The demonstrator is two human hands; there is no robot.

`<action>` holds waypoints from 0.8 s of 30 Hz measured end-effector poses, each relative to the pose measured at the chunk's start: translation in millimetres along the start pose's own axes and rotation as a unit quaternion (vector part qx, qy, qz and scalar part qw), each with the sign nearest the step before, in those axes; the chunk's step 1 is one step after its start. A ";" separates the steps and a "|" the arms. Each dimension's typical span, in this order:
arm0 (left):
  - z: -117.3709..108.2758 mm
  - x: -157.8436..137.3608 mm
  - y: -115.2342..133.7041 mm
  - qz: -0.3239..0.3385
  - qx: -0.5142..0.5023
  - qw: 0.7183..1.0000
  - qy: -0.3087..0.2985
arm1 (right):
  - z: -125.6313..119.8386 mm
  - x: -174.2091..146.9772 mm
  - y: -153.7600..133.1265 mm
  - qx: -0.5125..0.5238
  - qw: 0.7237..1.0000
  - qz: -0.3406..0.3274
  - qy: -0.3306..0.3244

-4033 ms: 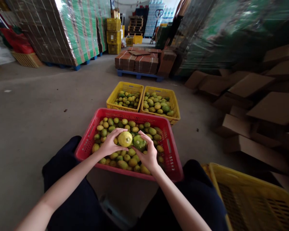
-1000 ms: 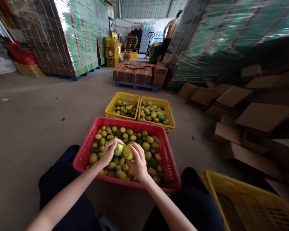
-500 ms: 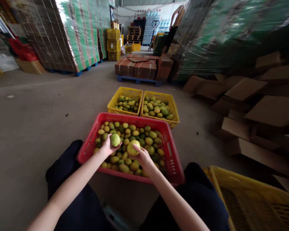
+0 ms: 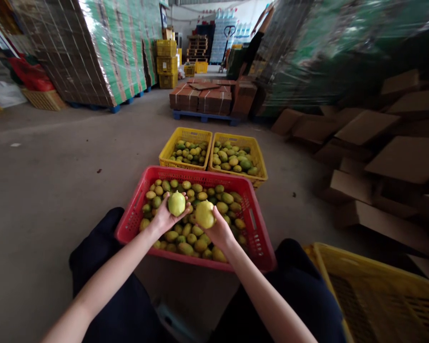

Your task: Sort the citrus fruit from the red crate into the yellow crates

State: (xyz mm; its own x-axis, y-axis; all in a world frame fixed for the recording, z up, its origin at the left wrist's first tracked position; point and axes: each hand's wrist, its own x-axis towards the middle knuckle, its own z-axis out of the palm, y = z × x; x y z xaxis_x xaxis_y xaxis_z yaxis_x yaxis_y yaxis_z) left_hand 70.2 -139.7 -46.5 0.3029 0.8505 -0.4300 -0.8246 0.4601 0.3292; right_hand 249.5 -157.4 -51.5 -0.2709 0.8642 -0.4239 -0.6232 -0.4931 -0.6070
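Note:
My left hand point(image 4: 166, 216) cradles a yellow-green lemon point(image 4: 176, 204) on its palm, with the fingers curled beneath it. Close by on the right, my right hand point(image 4: 219, 228) grips a yellower lemon point(image 4: 205, 214) between thumb and fingers. Both hands are above a red plastic crate point(image 4: 260, 247), which holds many green and yellow lemons point(image 4: 186, 249). The undersides of both held lemons are hidden by my hands.
Two yellow crates with lemons, a left one point(image 4: 168, 147) and a right one point(image 4: 259, 157), stand just beyond the red crate. Another yellow crate point(image 4: 321, 267) is beside my right knee. Cardboard boxes point(image 4: 364, 126) lie on the right; a blue pallet point(image 4: 205, 116) bears flat cartons.
Both held lemons have turned in my hands. My left hand has shifted slightly right and up, and my right hand slightly right.

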 end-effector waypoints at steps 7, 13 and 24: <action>-0.6 -3.2 4.2 0.045 0.028 0.998 0.034 | -3.7 2.3 -3.8 0.077 0.996 0.009 0.038; -6.9 4.1 5.2 0.042 0.006 0.999 0.000 | -5.7 4.7 -3.8 0.111 0.993 0.029 0.031; -7.2 2.0 -0.3 0.024 0.050 0.998 -0.014 | -7.2 0.0 -7.8 0.107 0.994 0.035 -0.018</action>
State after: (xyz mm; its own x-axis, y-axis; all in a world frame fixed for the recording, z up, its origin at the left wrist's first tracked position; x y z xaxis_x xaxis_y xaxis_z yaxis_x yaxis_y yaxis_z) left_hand 67.6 -139.9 -53.5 0.2779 0.8785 -0.3886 -0.7874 0.4400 0.4318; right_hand 259.6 -154.3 -51.7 -0.3428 0.8338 -0.4328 -0.7422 -0.5228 -0.4193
